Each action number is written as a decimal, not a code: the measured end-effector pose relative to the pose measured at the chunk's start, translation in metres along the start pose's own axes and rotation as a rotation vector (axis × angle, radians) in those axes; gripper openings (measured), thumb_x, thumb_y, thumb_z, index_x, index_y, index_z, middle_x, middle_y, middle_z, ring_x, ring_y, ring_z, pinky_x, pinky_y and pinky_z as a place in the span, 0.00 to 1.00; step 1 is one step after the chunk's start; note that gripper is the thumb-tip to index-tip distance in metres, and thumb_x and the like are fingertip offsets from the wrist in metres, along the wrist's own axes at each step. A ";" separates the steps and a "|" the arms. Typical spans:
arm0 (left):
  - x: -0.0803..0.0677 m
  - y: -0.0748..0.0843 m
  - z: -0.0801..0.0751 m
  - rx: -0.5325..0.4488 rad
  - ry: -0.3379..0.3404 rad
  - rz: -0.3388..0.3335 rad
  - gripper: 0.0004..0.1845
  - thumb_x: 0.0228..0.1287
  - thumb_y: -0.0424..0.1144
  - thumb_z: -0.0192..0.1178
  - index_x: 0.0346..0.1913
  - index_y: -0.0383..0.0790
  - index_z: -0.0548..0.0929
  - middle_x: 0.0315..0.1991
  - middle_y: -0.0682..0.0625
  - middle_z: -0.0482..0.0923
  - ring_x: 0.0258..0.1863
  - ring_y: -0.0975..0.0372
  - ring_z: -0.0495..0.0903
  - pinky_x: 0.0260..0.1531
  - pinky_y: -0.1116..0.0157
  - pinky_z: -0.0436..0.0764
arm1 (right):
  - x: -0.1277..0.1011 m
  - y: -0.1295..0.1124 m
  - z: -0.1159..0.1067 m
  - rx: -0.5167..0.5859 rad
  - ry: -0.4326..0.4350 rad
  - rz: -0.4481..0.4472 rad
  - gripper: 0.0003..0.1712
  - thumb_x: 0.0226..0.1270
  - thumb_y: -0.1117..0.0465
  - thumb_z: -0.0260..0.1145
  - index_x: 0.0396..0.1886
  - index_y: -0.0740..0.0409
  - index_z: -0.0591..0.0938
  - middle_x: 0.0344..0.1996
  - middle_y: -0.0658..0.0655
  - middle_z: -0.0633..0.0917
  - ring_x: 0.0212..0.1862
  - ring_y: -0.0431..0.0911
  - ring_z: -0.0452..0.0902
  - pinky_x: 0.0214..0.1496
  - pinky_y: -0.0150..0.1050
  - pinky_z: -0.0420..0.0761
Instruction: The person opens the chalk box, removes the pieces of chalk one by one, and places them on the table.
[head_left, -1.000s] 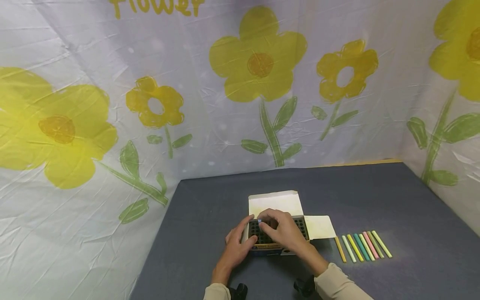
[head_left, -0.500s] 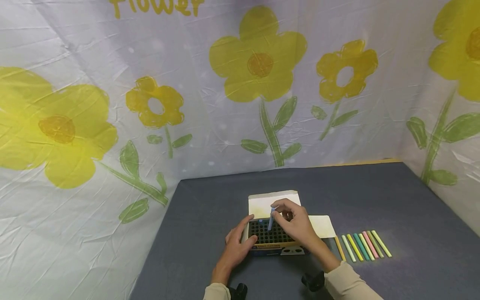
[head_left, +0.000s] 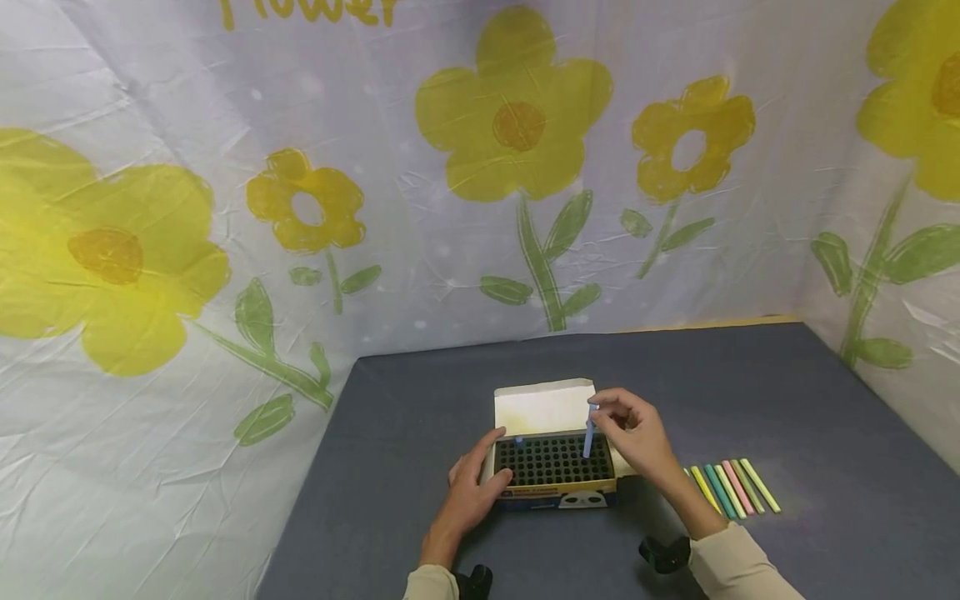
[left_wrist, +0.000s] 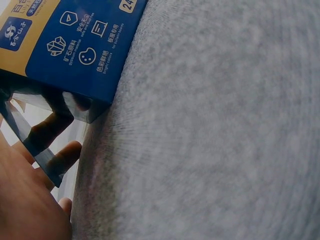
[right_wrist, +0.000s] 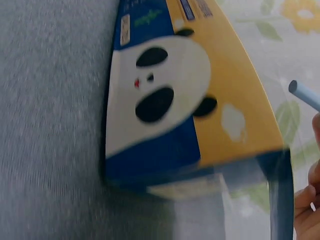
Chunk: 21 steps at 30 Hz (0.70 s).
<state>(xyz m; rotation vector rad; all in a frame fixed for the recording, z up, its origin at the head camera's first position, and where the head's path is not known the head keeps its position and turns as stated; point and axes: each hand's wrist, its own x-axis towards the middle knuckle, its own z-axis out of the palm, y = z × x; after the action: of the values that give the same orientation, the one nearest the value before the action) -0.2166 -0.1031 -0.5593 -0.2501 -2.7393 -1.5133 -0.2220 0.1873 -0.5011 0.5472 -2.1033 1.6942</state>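
Observation:
A blue and yellow chalk box [head_left: 555, 501] with a panda print sits on the table, its lid flap [head_left: 542, 410] folded back. Inside it shows a dark grid of round holes [head_left: 551, 460]; one blue chalk end [head_left: 519, 442] pokes up near the back left. My left hand [head_left: 468, 492] holds the box's left end, thumb at the front and a finger at the back corner. Between thumb and fingers, my right hand [head_left: 637, 433] pinches a light blue chalk stick [head_left: 588, 435], nearly upright over the grid's right end. Its lower end also appears in the right wrist view.
A row of several coloured chalk sticks [head_left: 738, 487] lies right of the box, partly hidden by the right forearm. The side flap [head_left: 622, 465] sticks out under the right hand. Behind the dark table [head_left: 427, 400] hangs a flower-printed cloth [head_left: 420, 275].
My right hand has lifted the blue chalk stick out from the grid's back left and carried it right, to above the box's right end. The left hand keeps its hold.

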 end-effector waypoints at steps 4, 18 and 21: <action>0.000 0.000 -0.001 -0.011 -0.003 0.004 0.34 0.63 0.48 0.62 0.71 0.78 0.68 0.72 0.57 0.71 0.73 0.44 0.59 0.64 0.33 0.58 | -0.003 0.000 -0.014 -0.008 0.006 -0.012 0.10 0.70 0.72 0.64 0.49 0.66 0.83 0.26 0.59 0.86 0.24 0.40 0.71 0.29 0.37 0.70; -0.001 -0.002 -0.001 -0.023 -0.021 -0.009 0.33 0.66 0.50 0.61 0.71 0.80 0.66 0.74 0.56 0.69 0.76 0.41 0.52 0.62 0.32 0.61 | -0.033 0.016 -0.074 -0.167 0.033 0.117 0.12 0.72 0.68 0.64 0.53 0.64 0.84 0.31 0.51 0.89 0.32 0.42 0.80 0.36 0.33 0.75; 0.000 -0.002 -0.001 -0.023 -0.025 -0.010 0.33 0.66 0.50 0.61 0.71 0.80 0.66 0.74 0.56 0.68 0.76 0.40 0.50 0.62 0.31 0.61 | -0.042 0.022 -0.089 -0.206 0.060 0.137 0.13 0.72 0.67 0.64 0.53 0.66 0.84 0.31 0.48 0.88 0.33 0.40 0.80 0.38 0.31 0.76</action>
<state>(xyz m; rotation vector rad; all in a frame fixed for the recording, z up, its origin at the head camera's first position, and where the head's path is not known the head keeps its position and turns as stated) -0.2166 -0.1051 -0.5600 -0.2578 -2.7472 -1.5560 -0.1932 0.2810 -0.5231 0.2929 -2.2821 1.5180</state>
